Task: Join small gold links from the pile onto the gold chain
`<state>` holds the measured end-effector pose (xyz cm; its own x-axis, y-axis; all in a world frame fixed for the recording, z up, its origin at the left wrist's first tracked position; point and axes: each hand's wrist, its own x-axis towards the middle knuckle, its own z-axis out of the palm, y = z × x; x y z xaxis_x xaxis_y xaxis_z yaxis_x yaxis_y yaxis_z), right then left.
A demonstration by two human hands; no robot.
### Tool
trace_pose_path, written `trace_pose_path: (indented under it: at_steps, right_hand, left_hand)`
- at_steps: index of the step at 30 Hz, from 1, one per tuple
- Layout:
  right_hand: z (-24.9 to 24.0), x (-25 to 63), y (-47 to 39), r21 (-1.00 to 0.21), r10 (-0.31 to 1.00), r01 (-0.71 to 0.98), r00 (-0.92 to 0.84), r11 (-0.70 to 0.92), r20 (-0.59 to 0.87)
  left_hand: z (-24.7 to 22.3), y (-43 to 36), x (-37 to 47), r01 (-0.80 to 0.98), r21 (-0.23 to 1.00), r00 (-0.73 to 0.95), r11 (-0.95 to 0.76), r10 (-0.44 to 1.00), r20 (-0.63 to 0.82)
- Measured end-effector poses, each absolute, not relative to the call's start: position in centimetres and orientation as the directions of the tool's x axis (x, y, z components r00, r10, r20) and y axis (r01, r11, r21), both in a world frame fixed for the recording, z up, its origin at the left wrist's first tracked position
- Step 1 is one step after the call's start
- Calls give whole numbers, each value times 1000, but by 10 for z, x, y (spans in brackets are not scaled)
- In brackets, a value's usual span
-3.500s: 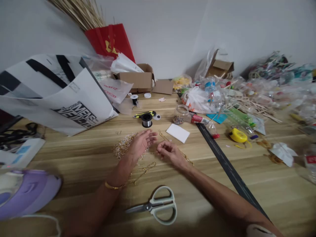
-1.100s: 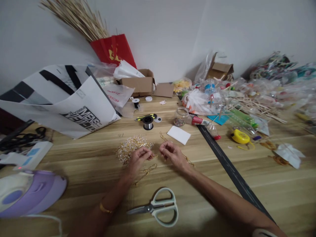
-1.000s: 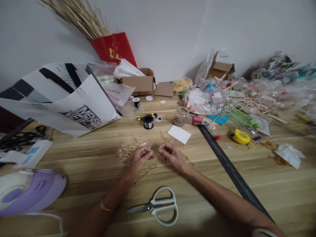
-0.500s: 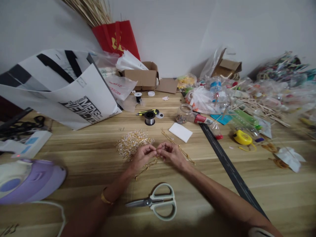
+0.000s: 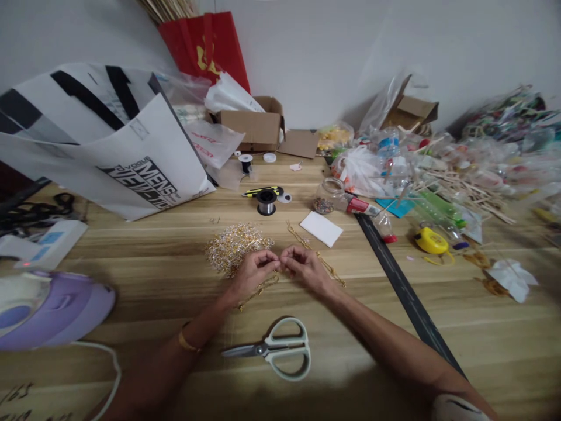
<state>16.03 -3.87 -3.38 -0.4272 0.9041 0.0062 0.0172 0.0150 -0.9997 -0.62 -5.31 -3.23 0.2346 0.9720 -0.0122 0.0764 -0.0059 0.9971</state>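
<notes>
My left hand (image 5: 255, 272) and my right hand (image 5: 305, 268) meet fingertip to fingertip above the table, both closed in a pinch. From the left fingertips a thin gold chain (image 5: 259, 289) trails down onto the wood. Whatever the right fingers pinch is too small to make out. Just behind my left hand lies a heap of gold and clear beaded strands (image 5: 234, 245). A second gold chain (image 5: 324, 266) runs along the table beside my right hand. Closer to me lie scissors (image 5: 274, 349) with pale handles, blades pointing left.
Behind the hands are a wire spool (image 5: 266, 203), a yellow-black cutter (image 5: 260, 192), a white pad (image 5: 321, 228) and a bead jar (image 5: 328, 196). A large paper bag (image 5: 144, 158) and a purple appliance (image 5: 61, 307) stand left. A tape measure (image 5: 432, 240) and plastic bottles lie right.
The fingertips have drawn slightly apart, and a small gap shows between the hands. The whole view has shifted a little; the scissors and chains lie as before.
</notes>
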Motion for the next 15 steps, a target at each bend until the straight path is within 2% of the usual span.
trace_pose_path:
  at_steps: [5, 15]
  right_hand:
    - [-37, 160, -37, -999, 922, -29, -387, -12, 0]
    - [-37, 158, -37, -990, 935, -108, -351, -91, -47]
  left_hand:
    - [-36, -53, -7, 99, 995, 230, 12, 973, -35]
    - [-34, -53, -7, 33, 997, 214, 63, 974, -69]
